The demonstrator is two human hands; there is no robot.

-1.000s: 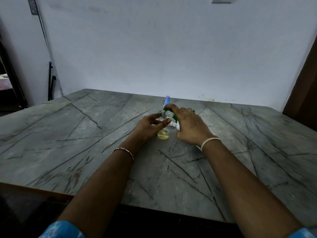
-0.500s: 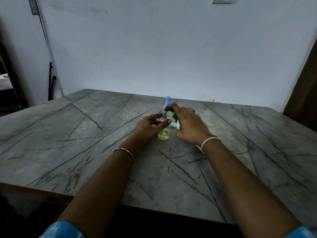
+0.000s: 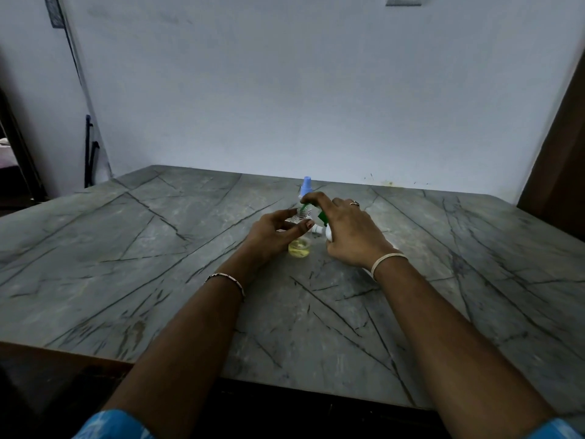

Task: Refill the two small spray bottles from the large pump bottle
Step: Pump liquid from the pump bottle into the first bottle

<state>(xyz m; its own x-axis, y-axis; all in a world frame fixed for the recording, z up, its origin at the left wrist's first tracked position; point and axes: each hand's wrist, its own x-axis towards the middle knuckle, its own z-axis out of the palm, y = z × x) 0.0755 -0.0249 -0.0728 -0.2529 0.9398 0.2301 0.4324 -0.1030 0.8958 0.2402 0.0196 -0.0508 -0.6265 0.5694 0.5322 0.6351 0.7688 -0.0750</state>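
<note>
Fingers of your left hand are pinching the small spray bottle on the counter; your right hand is gripping the pump bottle. Press slowly, nozzle above the mouth.

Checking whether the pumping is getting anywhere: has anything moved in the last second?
Nothing visibly changed. The left hand still holds the small clear bottle with yellow liquid at its bottom, the right hand still covers the green-topped pump bottle, forefinger on top, and the blue-capped spray bottle stands behind them.
</note>
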